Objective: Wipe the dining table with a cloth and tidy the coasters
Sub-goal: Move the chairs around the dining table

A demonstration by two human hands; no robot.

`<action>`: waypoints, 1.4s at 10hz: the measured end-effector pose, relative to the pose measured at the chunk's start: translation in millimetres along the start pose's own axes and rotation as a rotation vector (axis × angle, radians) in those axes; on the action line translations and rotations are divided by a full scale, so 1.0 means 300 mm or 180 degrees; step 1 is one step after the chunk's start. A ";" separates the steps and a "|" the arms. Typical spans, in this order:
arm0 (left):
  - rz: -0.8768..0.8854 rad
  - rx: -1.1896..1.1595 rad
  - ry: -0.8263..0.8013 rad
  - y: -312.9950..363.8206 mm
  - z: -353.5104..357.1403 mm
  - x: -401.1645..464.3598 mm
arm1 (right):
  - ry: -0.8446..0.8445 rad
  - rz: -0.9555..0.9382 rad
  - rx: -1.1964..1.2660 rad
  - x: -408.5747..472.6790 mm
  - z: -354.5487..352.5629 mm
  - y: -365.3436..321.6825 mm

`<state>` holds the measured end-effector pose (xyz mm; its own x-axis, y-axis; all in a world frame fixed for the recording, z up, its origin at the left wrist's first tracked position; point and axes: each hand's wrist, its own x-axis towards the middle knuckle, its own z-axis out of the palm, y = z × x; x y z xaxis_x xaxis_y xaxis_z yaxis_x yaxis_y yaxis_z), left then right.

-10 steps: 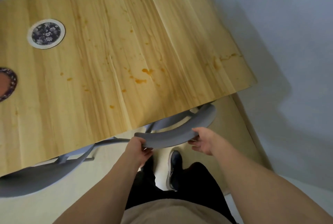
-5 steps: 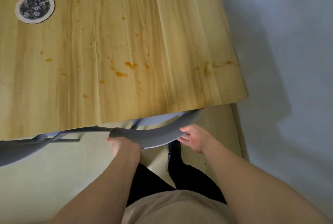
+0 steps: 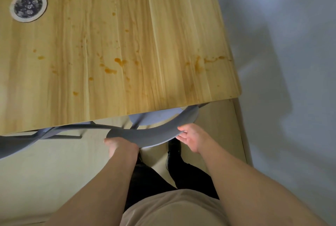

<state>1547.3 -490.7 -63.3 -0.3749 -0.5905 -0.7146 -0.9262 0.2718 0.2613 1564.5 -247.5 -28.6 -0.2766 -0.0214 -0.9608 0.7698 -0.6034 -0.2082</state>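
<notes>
Both hands grip the curved grey chair backrest (image 3: 154, 135), which sits just off the near edge of the wooden dining table (image 3: 163, 44): the left hand (image 3: 122, 148) curled over its left end, the right hand (image 3: 190, 137) with fingers hooked under its right end. Orange stains (image 3: 119, 61) dot the tabletop. A round patterned coaster (image 3: 28, 6) lies far left. Right of the table runs a grey wall (image 3: 291, 44); pale floor (image 3: 45, 162) opens at left.

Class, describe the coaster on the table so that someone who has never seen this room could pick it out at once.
Start at the wooden dining table, spotted with orange stains. Look to its far left: a round coaster lies flat there. Its white rim around a dark blue floral centre marks it out.
</notes>
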 end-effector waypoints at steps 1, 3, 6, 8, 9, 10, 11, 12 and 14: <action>-0.0182 0.1246 -0.0006 0.084 0.034 -0.041 | -0.0096 -0.0010 0.0180 0.002 -0.022 -0.015; -0.1410 -0.3429 -0.0870 0.089 0.029 -0.190 | 0.0199 -0.0220 0.0816 -0.006 -0.063 -0.050; -0.1045 -0.3271 -0.1320 0.048 0.026 -0.194 | 0.0186 -0.0292 0.1005 -0.036 -0.101 -0.049; -0.0848 -0.3139 -0.1434 0.127 0.112 -0.206 | 0.0323 -0.0366 0.1337 -0.043 -0.156 -0.083; -0.0768 -0.3063 -0.1469 0.173 0.166 -0.199 | 0.0386 -0.0448 0.1333 -0.022 -0.190 -0.121; -0.0712 -0.3096 -0.1464 0.181 0.183 -0.193 | 0.0394 -0.0471 0.1257 -0.015 -0.193 -0.132; -0.0690 -0.3127 -0.1523 0.177 0.180 -0.208 | 0.0395 -0.0468 0.1320 -0.029 -0.199 -0.130; -0.0667 -0.3132 -0.1575 0.190 0.189 -0.220 | 0.0334 -0.0531 0.1359 -0.040 -0.209 -0.150; -0.0679 -0.3075 -0.1551 0.193 0.194 -0.166 | 0.0204 -0.0490 0.1466 0.000 -0.204 -0.140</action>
<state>1514.9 -401.3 -50.4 -0.3444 -0.1339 -0.9292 -0.6908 -0.6341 0.3474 1567.3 -173.4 -31.0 -0.3201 0.1363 -0.9375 0.3841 -0.8860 -0.2600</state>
